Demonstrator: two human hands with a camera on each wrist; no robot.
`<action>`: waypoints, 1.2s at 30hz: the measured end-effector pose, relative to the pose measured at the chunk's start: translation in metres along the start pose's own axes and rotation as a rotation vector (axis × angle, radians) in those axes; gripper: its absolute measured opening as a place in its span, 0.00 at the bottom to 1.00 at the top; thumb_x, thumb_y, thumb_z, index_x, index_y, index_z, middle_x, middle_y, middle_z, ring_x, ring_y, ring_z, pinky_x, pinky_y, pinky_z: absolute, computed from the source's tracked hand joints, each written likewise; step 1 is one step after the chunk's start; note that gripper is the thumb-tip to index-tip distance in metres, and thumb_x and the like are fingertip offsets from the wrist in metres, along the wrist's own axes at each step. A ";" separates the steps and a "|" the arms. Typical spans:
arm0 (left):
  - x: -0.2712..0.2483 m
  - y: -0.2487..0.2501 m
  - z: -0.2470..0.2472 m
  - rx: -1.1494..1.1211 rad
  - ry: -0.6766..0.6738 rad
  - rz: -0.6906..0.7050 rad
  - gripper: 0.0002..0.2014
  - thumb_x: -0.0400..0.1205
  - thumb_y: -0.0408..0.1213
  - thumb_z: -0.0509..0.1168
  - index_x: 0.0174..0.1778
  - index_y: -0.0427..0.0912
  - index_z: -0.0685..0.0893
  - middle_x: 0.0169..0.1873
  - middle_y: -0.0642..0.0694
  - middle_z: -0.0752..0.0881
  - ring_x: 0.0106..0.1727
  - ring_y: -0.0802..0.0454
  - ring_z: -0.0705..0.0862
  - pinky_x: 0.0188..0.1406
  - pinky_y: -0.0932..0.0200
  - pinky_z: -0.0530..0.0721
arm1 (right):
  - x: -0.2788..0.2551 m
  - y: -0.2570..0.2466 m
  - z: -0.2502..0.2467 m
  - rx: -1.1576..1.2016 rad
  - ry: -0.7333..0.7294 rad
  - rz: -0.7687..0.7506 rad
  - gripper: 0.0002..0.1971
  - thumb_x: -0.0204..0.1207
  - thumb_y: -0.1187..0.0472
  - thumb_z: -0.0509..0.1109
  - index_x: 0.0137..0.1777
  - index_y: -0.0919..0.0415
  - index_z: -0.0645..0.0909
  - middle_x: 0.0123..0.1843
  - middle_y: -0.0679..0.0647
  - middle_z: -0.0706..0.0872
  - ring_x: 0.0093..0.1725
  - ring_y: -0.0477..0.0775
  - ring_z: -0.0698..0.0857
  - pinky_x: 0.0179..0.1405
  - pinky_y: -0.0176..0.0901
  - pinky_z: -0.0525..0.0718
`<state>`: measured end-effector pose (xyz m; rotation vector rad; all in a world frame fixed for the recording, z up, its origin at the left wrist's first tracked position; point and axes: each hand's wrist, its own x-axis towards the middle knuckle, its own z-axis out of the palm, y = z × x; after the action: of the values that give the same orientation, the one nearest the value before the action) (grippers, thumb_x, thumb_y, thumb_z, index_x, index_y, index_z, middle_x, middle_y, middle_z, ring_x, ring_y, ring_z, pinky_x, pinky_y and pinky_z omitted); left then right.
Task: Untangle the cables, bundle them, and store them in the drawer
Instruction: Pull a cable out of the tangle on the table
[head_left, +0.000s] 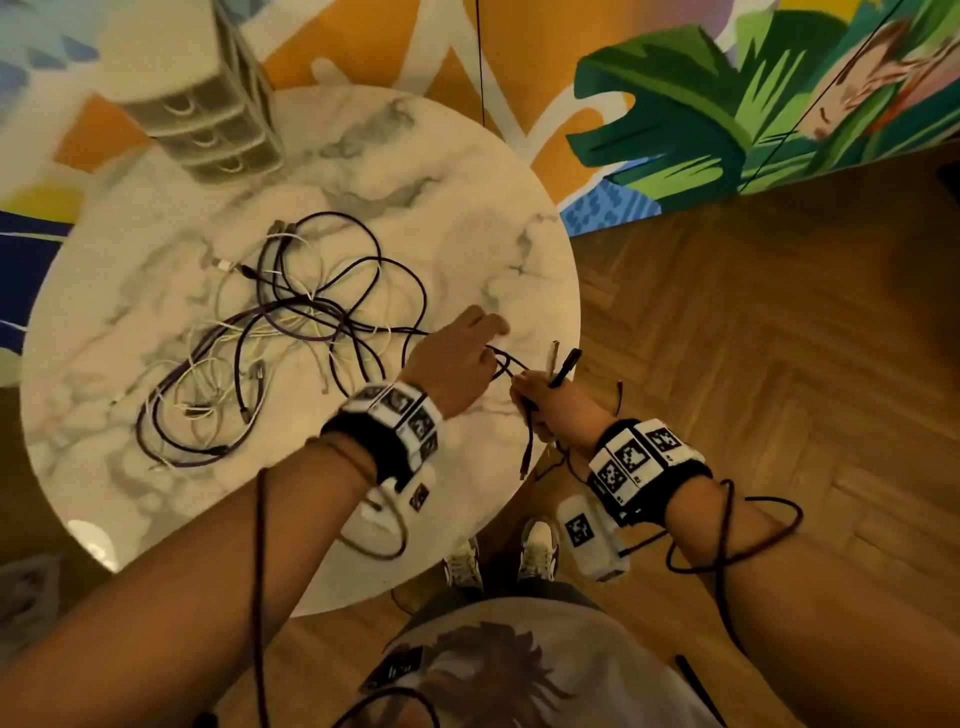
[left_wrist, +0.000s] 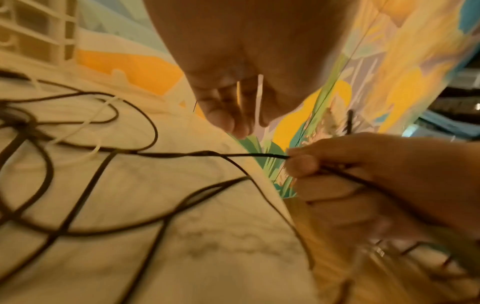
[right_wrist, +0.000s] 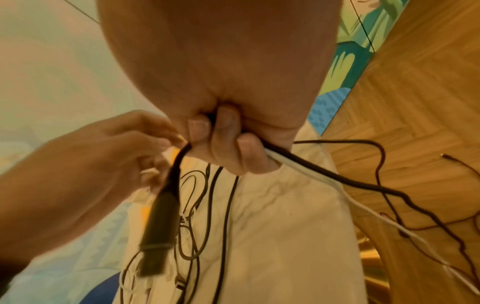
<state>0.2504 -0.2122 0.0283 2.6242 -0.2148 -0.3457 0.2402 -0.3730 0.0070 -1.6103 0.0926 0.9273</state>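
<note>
A tangle of dark and white cables lies on the round marble table. At the table's right edge my right hand grips a few cable ends, their plugs sticking up past the fist. From the right wrist, this hand is curled round a black cable with a hanging plug and a white cable. My left hand hovers just left of it, its loosely extended fingers holding nothing. A taut black strand runs beneath them from the tangle to the right hand.
A small pale drawer unit stands at the table's far left, drawers closed. Loose cable ends dangle over the table's right edge above the wooden floor. A colourful painted wall rises behind. My feet are beside the table.
</note>
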 end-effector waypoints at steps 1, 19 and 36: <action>0.012 -0.006 0.005 0.104 -0.098 0.011 0.19 0.81 0.32 0.57 0.68 0.48 0.74 0.63 0.45 0.75 0.49 0.41 0.81 0.44 0.49 0.80 | -0.003 0.001 -0.001 -0.069 -0.010 -0.025 0.19 0.87 0.59 0.52 0.32 0.59 0.69 0.23 0.52 0.66 0.17 0.45 0.64 0.19 0.37 0.61; 0.027 -0.064 -0.051 -0.072 0.183 -0.177 0.06 0.80 0.36 0.65 0.46 0.38 0.85 0.40 0.37 0.88 0.44 0.40 0.84 0.42 0.55 0.76 | 0.019 0.003 -0.012 -0.243 0.223 -0.021 0.17 0.85 0.58 0.53 0.33 0.58 0.72 0.28 0.53 0.72 0.27 0.51 0.69 0.31 0.44 0.67; -0.037 -0.081 -0.110 -0.253 0.518 -0.217 0.06 0.82 0.40 0.62 0.44 0.45 0.83 0.29 0.45 0.86 0.32 0.48 0.83 0.38 0.53 0.82 | 0.044 -0.066 0.009 -0.320 0.726 -0.415 0.10 0.86 0.57 0.52 0.58 0.62 0.71 0.39 0.52 0.79 0.37 0.57 0.77 0.36 0.44 0.69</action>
<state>0.2531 -0.0852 0.0906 2.3887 0.2698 0.2285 0.3005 -0.3278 0.0334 -2.0969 0.1082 0.0074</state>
